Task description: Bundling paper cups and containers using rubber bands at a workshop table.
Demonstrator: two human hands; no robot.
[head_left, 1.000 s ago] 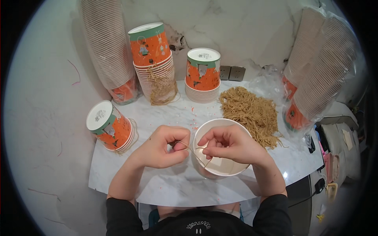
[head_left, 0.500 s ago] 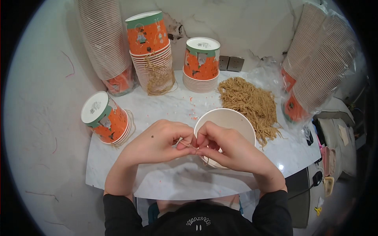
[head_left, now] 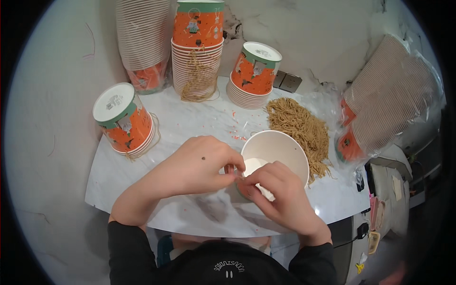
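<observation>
In the middle of the table, a paper bucket [head_left: 280, 146] lies tilted with its white inside facing me. My left hand [head_left: 204, 161] reaches across at its left, thumb and index finger pinched together. My right hand [head_left: 282, 192] covers part of the bucket's near side, also pinching. Between the fingertips of both hands is a thin string [head_left: 239, 176], blurred and mostly hidden by the fingers. A strip of the bucket's coloured outside shows just below the fingers.
Behind the bucket lies a heap of tan strings [head_left: 304, 130]. Upside-down orange bucket stacks stand at left [head_left: 126, 121], back left [head_left: 197, 47] and back centre [head_left: 254, 73]. Plastic-wrapped stacks lean at far left [head_left: 145, 45] and right [head_left: 389, 102]. Orange scraps dot the marble table [head_left: 190, 126].
The view has shifted and turned slightly. My right hand has turned and lowered, hiding less of the bucket's inside. My fingertips stay close together, and the string shows less clearly.
</observation>
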